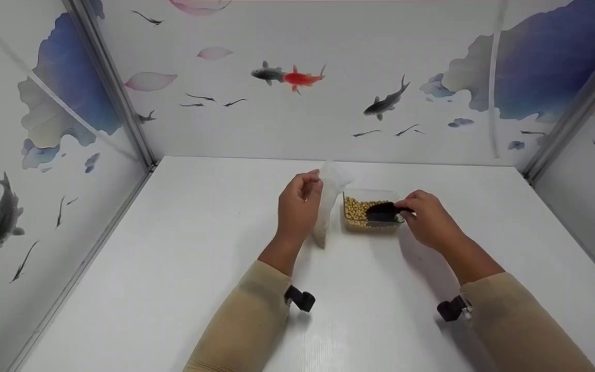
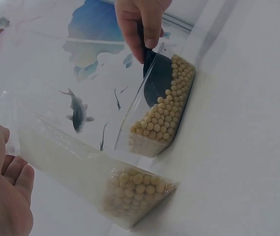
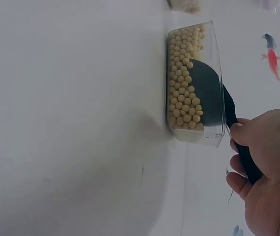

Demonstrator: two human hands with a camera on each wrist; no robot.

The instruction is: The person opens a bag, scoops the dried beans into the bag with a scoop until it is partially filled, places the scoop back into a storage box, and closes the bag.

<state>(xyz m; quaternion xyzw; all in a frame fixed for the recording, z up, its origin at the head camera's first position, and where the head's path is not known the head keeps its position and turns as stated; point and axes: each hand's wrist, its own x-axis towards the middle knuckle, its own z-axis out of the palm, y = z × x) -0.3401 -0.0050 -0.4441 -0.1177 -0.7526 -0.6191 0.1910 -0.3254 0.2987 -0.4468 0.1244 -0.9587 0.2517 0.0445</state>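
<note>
My left hand (image 1: 299, 205) grips a clear plastic bag (image 1: 330, 194) near its top, and the bag stands upright on the table. Soybeans (image 2: 140, 189) fill its bottom corner, as the left wrist view shows. To the right of the bag is a clear rectangular container (image 1: 372, 227) of soybeans (image 3: 181, 83). In my right hand (image 1: 432, 219) I hold a black scoop (image 3: 206, 93) by its handle, fingers curled round it. The scoop's blade is down inside the container, against the beans. How much the blade carries I cannot tell.
Everything stands on a white table (image 1: 199, 248). Behind it rises a white back panel (image 1: 302, 124) printed with fish and leaves, with side panels and metal posts (image 1: 116, 88) at the corners. A small black camera (image 1: 301, 298) sits on each sleeve.
</note>
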